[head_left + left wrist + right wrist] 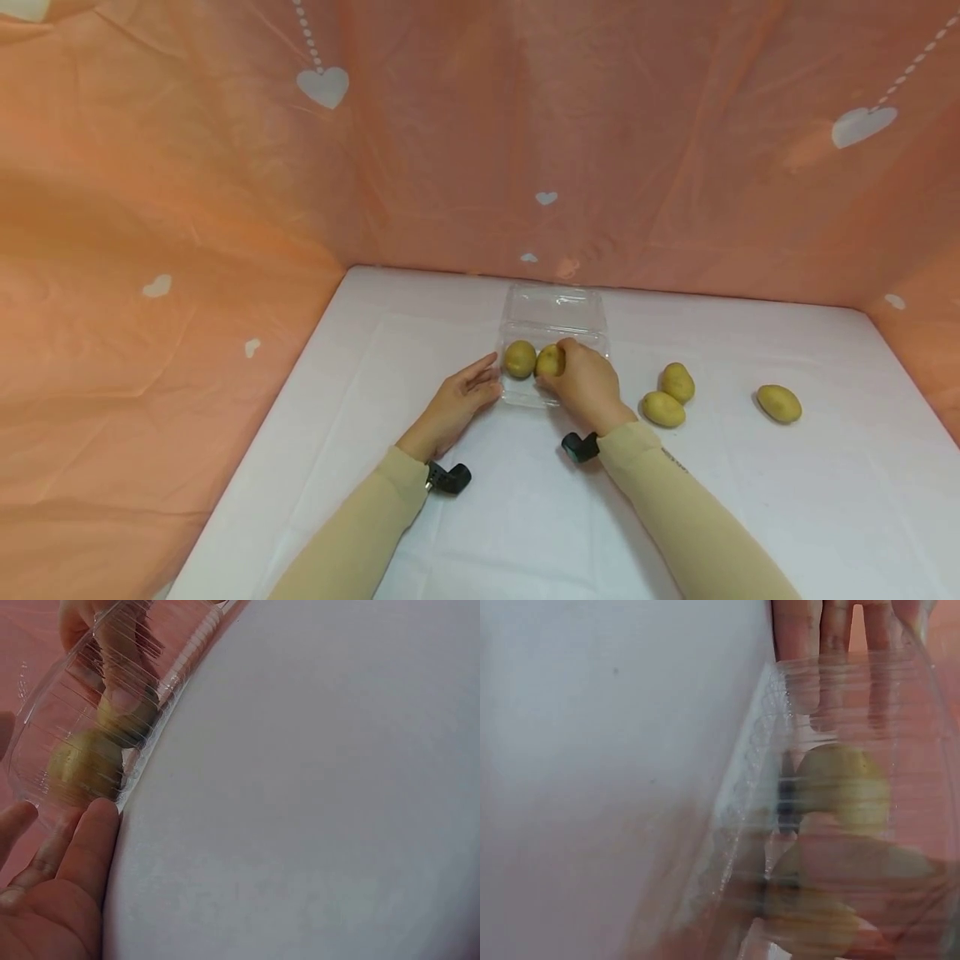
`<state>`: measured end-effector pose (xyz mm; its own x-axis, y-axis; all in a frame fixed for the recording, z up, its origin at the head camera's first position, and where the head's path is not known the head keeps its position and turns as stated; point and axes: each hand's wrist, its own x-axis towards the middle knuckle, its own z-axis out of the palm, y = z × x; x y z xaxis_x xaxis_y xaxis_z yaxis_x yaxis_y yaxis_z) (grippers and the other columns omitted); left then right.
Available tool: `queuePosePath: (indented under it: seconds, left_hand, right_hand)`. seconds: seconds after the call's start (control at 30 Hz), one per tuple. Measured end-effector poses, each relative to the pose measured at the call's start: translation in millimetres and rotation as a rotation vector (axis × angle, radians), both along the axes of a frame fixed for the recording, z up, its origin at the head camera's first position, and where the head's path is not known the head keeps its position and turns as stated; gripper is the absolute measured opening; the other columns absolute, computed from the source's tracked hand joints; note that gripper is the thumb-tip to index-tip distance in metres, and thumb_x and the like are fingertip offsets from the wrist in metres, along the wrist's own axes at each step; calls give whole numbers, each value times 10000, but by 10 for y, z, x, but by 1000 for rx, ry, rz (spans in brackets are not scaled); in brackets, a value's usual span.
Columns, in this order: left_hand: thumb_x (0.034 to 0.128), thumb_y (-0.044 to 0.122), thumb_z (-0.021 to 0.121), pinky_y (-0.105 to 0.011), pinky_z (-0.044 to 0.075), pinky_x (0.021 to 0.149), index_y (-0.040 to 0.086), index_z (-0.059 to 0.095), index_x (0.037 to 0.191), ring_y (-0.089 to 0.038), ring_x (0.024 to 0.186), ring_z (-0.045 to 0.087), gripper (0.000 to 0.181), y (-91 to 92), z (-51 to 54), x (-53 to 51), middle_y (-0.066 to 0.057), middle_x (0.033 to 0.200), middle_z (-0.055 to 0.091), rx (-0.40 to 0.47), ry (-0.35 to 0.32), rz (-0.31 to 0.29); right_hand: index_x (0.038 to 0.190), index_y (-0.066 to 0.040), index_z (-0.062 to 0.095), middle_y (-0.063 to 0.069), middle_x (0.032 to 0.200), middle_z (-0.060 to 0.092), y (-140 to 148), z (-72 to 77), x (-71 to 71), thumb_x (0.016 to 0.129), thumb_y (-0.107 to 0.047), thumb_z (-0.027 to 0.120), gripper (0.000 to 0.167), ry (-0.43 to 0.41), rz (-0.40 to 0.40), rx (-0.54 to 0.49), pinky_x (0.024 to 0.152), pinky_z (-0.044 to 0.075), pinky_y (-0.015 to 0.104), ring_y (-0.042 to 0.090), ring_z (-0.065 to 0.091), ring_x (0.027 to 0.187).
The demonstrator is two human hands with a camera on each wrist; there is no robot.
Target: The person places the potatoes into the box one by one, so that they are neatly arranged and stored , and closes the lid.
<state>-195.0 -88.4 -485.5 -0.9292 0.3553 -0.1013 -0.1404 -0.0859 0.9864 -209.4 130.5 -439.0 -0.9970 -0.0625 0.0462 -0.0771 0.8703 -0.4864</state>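
Observation:
A clear plastic box (528, 398) with its lid raised at the back stands in the middle of the table. Inside it at the left lies a yellow-green potato-like item (520, 359). My right hand (588, 385) reaches into the box and grips a second item (551, 361) right beside the first. My left hand (459, 404) has its fingers extended at the box's left side; in the left wrist view the fingertips of that hand (64, 877) touch the clear wall. Through the plastic, the right wrist view shows both items, the first one (844, 787) nearer the left hand's fingers.
Right of the box, two similar items (678, 382) (663, 410) lie touching each other, and another (779, 403) lies farther right. The white-covered table (480, 533) ends against an orange-pink cloth (600, 167) at the back and sides.

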Motion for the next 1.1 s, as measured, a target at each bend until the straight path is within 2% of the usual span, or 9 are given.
queuePosePath:
  seconds: [0.17, 0.33, 0.47, 0.6, 0.8, 0.93, 1.1]
  left_hand:
    - [933, 131, 653, -341, 402, 1055, 134, 390, 1488, -273, 1306, 440, 614, 4, 9, 9, -182, 1413, 469, -6, -11, 11]
    - [940, 120, 641, -334, 404, 1052, 119, 370, 1495, -288, 1307, 436, 617, 3, 2, -2, -192, 1419, 457, 4, -6, -4]
    - [937, 122, 647, -310, 419, 1036, 116, 376, 1492, -285, 1306, 437, 617, 1, 3, -10, -188, 1417, 459, 14, -8, 4]
    - [940, 129, 645, -300, 426, 1029, 119, 376, 1493, -267, 1297, 448, 614, 3, 9, 0, -176, 1415, 462, 14, -19, 6]
    - [940, 154, 649, -305, 423, 1033, 150, 382, 1493, -245, 1292, 455, 614, -1, 23, 6, -146, 1410, 474, -5, -22, 6]
    - [939, 157, 649, -326, 402, 1053, 139, 374, 1496, -259, 1315, 429, 621, -7, 10, 6, -162, 1427, 457, -4, -18, 3]
    - [940, 184, 652, -332, 392, 1062, 139, 365, 1500, -255, 1320, 422, 631, -6, -3, 5, -159, 1440, 445, -10, -14, -3]
  right_hand:
    - [1272, 10, 561, 197, 1167, 620, 29, 2, -4, 780, -327, 816, 649, -3, 26, -37, 873, 476, 499, 364, 571, 1049]
    - [1317, -32, 552, 177, 1281, 570, 132, 64, 39, 828, -332, 771, 614, 9, 52, -140, 1019, 399, 509, 362, 490, 1210]
    - [1312, -47, 571, 180, 1265, 577, 311, 149, 93, 838, -295, 769, 570, 75, 90, -228, 983, 422, 510, 354, 508, 1167]
    - [1332, -66, 559, 171, 1280, 567, 586, 207, 166, 836, -327, 773, 600, 110, 96, -255, 941, 446, 521, 351, 513, 1141]
    - [1375, -83, 521, 184, 1312, 534, 1000, 268, 276, 834, -477, 732, 702, 104, 59, -219, 921, 434, 555, 387, 498, 1146]
    - [1377, -74, 512, 197, 1335, 512, 1246, 225, 319, 826, -486, 734, 723, 84, 38, -235, 916, 420, 554, 387, 475, 1156]
    - [1426, -97, 459, 188, 1398, 448, 1514, 131, 370, 841, -500, 712, 754, 11, -7, -280, 891, 408, 546, 410, 422, 1191]
